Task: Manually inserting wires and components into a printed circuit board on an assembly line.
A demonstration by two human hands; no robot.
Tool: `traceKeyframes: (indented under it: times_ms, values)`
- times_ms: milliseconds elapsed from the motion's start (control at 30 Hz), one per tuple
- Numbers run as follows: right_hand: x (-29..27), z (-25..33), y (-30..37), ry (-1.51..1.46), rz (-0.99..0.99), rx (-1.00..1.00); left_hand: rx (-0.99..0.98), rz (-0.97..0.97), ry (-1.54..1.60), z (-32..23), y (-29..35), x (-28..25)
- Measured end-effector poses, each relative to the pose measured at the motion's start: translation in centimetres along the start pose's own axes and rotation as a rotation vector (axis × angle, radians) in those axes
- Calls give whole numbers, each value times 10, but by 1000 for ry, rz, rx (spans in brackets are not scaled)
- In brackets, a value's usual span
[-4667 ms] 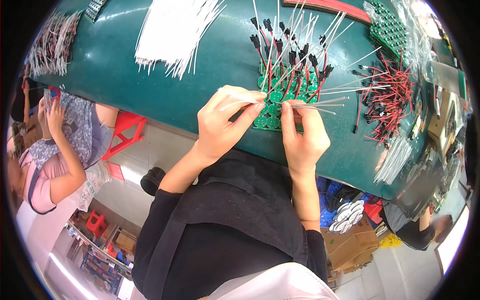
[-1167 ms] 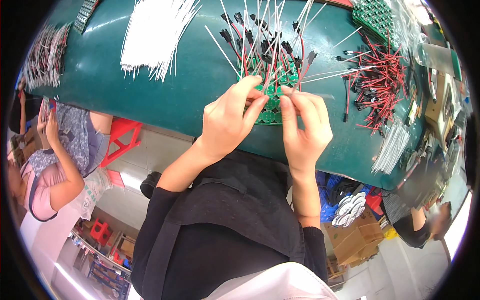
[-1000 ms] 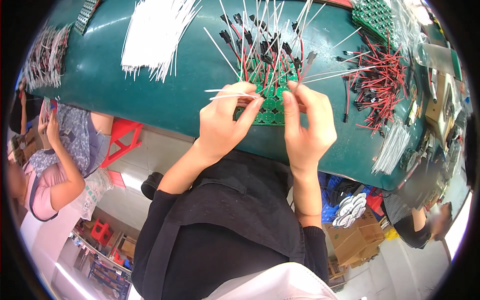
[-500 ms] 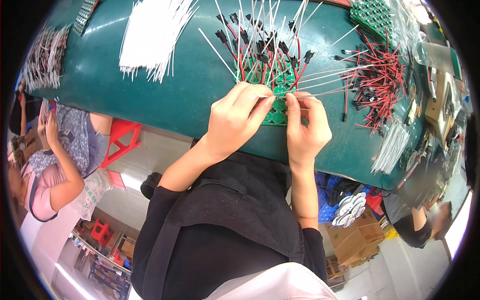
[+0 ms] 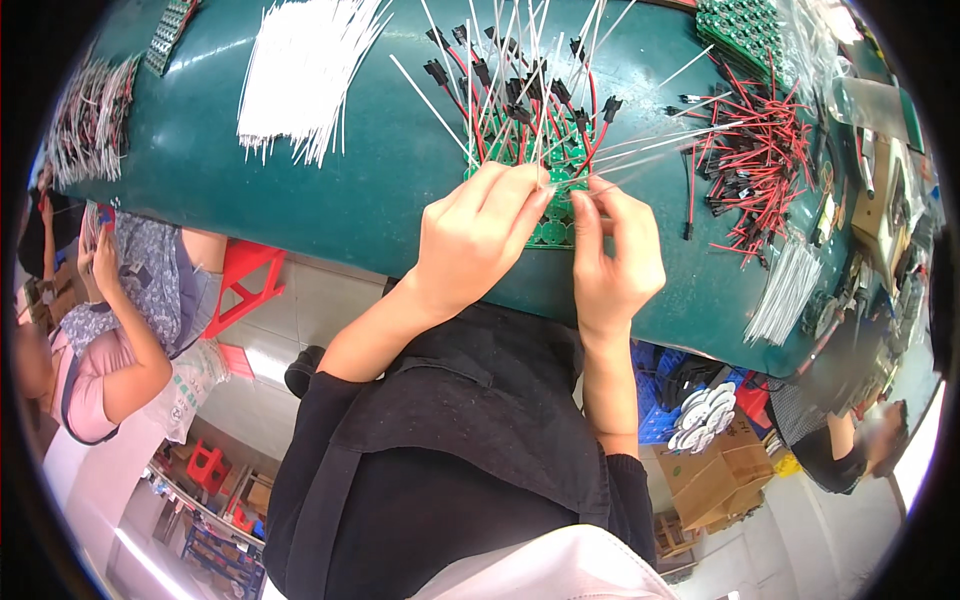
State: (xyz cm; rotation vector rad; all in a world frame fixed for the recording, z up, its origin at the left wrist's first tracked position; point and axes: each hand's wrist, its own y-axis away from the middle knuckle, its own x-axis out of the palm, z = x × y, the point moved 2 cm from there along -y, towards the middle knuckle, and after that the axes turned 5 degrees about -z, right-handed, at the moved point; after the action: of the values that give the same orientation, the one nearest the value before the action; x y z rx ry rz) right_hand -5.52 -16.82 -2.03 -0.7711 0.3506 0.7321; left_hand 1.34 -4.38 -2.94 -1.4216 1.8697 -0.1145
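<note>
Left hand (image 5: 470, 240) has shifted in toward the right hand (image 5: 616, 265) compared with a second ago. Head view: left thumb and forefinger pinched narrow, right fingertips nearly together, both over the green circuit-board panel (image 5: 550, 234) on the dark green tabletop (image 5: 400, 185); blurred thin white wires (image 5: 690, 137) run rightward, can't tell which are gripped. Red-and-black leads with black plastic connectors (image 5: 612, 107) rise off the panel; loose red-and-black lead pile (image 5: 762, 160) lies right.

From here I see a glossy dark-green tabletop (image 5: 370, 190). Boxy black connectors (image 5: 611, 108) look plastic, the black cloth apron (image 5: 470, 410) matt.
</note>
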Motion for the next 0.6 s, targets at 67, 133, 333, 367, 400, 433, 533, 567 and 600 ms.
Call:
traceKeyframes:
  times_ms: [67, 133, 333, 367, 400, 433, 533, 567, 600]
  values:
    - [-6, -2, 1, -17, -4, 46, -18, 6, -20, -3, -2, -1]
    - [-11, -5, 4, -88, -21, 138, -36, 12, -39, -3, -1, 1]
    - [-17, -14, 15, -83, -18, 122, -5, -74, 56, 1, 4, 0]
    - [-17, -14, 16, -75, -28, 118, -1, -74, 73, 1, 5, 0]
    - [-16, -15, 14, -75, -29, 120, 4, -73, 90, 0, 5, -1]
    - [-16, -14, 11, -70, -36, 106, 4, -71, 90, -2, 5, -3]
    - [-12, -14, 0, -71, -49, 68, -95, 41, 139, -8, 1, -4]
    - [-10, -14, -2, -77, -52, 43, -102, 6, 174, -9, -1, -3]
    - [-9, -15, -3, -77, -55, 43, -108, -30, 210, -9, -2, -1]
